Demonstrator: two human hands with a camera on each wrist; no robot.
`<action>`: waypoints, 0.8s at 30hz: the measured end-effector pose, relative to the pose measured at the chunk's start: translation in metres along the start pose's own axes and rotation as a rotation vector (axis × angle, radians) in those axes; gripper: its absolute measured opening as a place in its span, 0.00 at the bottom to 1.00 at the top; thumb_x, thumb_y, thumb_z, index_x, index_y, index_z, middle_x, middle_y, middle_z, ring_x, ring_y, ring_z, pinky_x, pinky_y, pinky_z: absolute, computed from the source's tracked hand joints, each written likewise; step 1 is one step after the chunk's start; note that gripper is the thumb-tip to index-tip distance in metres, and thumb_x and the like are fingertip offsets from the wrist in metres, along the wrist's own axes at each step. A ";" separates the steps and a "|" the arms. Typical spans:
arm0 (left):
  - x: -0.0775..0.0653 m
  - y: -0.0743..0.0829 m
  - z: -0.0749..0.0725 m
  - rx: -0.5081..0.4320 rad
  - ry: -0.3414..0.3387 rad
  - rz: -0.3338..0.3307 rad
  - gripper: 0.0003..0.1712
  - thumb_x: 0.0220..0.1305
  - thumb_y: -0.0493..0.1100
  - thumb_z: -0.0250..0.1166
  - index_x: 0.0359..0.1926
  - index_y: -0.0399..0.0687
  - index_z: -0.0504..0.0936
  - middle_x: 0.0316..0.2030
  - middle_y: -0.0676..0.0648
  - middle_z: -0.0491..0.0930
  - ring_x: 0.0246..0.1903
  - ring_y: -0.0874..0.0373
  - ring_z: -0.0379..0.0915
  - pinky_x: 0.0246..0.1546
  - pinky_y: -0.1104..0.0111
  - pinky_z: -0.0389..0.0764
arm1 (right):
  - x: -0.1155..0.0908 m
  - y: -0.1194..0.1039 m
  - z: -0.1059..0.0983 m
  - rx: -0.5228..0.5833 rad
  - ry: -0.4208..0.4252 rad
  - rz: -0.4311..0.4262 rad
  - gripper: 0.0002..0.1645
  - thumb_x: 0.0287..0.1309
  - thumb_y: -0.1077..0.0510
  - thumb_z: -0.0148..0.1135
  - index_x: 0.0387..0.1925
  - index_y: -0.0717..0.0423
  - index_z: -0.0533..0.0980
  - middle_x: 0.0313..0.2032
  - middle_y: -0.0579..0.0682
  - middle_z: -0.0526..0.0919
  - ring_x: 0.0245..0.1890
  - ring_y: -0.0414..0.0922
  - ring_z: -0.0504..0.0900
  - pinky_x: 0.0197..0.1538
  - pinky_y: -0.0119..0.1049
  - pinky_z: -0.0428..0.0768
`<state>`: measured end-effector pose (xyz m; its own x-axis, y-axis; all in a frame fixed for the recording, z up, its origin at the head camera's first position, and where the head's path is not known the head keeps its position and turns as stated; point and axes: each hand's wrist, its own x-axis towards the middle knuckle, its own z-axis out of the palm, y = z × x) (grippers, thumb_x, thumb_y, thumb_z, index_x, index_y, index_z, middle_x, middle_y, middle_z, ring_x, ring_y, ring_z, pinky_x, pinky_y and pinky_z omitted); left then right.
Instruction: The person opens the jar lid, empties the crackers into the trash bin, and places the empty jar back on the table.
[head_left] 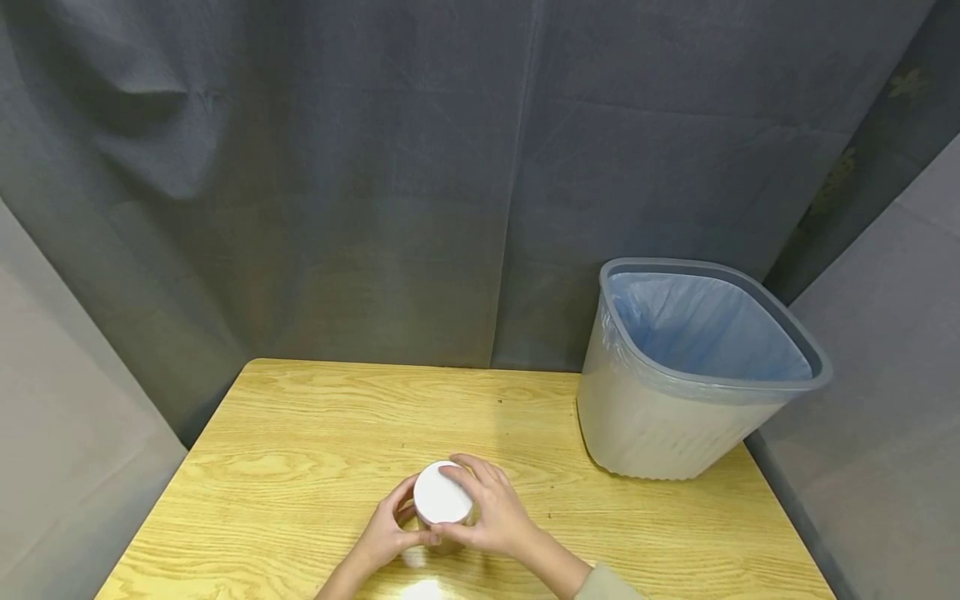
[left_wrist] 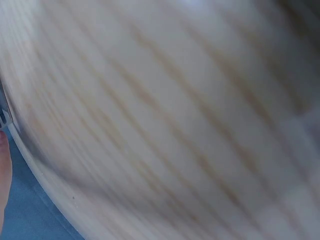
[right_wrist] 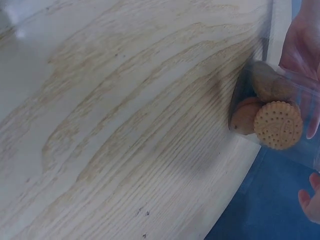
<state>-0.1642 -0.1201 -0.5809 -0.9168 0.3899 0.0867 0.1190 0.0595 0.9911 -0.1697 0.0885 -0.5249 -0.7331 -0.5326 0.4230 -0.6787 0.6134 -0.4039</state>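
A clear jar (right_wrist: 242,92) with a white lid (head_left: 442,493) stands on the wooden table, low in the middle of the head view. Several round biscuits (right_wrist: 278,125) lie at its bottom, seen through the wall in the right wrist view. My left hand (head_left: 386,529) grips the jar's side from the left. From the right, my right hand (head_left: 495,512) holds the lid, with fingers over its far edge and thumb at the near edge. In the left wrist view only a finger (left_wrist: 4,175) shows at the left border.
A pale waste bin (head_left: 667,425) with a grey rim and blue liner stands at the table's back right. The wooden table (head_left: 300,450) runs back to a dark grey curtain (head_left: 375,208). Light grey panels (head_left: 67,400) flank both sides.
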 end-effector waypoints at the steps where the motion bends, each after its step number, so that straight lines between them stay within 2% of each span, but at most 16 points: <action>1: 0.000 0.003 0.000 -0.002 -0.001 -0.001 0.47 0.45 0.35 0.72 0.65 0.43 0.58 0.61 0.41 0.63 0.56 0.62 0.62 0.60 0.54 0.65 | 0.000 0.000 -0.001 0.010 -0.007 -0.001 0.43 0.45 0.28 0.58 0.58 0.45 0.67 0.58 0.51 0.69 0.57 0.50 0.69 0.54 0.55 0.71; 6: -0.003 0.021 0.002 0.001 -0.002 -0.005 0.47 0.44 0.35 0.72 0.64 0.38 0.59 0.60 0.40 0.64 0.55 0.66 0.63 0.60 0.55 0.65 | 0.002 0.003 -0.005 0.053 -0.068 -0.002 0.43 0.45 0.29 0.59 0.60 0.44 0.66 0.60 0.50 0.67 0.58 0.51 0.68 0.54 0.57 0.69; 10: -0.003 0.022 0.003 -0.004 0.005 -0.017 0.47 0.43 0.34 0.73 0.65 0.39 0.59 0.60 0.41 0.64 0.54 0.68 0.63 0.60 0.55 0.65 | 0.004 0.005 -0.008 0.090 -0.120 0.001 0.42 0.46 0.29 0.59 0.61 0.43 0.65 0.61 0.49 0.66 0.59 0.52 0.66 0.55 0.58 0.69; 15: -0.003 0.023 0.002 -0.003 -0.004 -0.024 0.47 0.43 0.34 0.72 0.65 0.39 0.58 0.61 0.40 0.63 0.55 0.67 0.62 0.61 0.54 0.64 | 0.008 0.010 -0.012 0.117 -0.154 -0.034 0.42 0.45 0.31 0.61 0.61 0.43 0.65 0.61 0.49 0.65 0.59 0.52 0.66 0.53 0.57 0.71; 18: -0.003 0.021 0.002 -0.007 -0.011 -0.013 0.47 0.44 0.34 0.72 0.65 0.39 0.58 0.61 0.39 0.63 0.55 0.66 0.62 0.61 0.53 0.64 | 0.010 0.013 -0.015 0.144 -0.182 -0.062 0.42 0.46 0.33 0.62 0.61 0.44 0.65 0.62 0.50 0.64 0.59 0.52 0.66 0.54 0.59 0.70; 24: -0.001 0.003 0.000 -0.008 -0.009 0.002 0.47 0.44 0.33 0.72 0.65 0.41 0.58 0.61 0.40 0.63 0.56 0.66 0.62 0.60 0.54 0.65 | 0.015 0.018 -0.020 0.173 -0.267 -0.098 0.42 0.47 0.34 0.62 0.62 0.43 0.64 0.63 0.48 0.63 0.60 0.51 0.64 0.54 0.56 0.71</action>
<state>-0.1631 -0.1197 -0.5785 -0.9130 0.3984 0.0878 0.1177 0.0511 0.9917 -0.1924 0.1032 -0.5098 -0.6344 -0.7320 0.2484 -0.7271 0.4559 -0.5134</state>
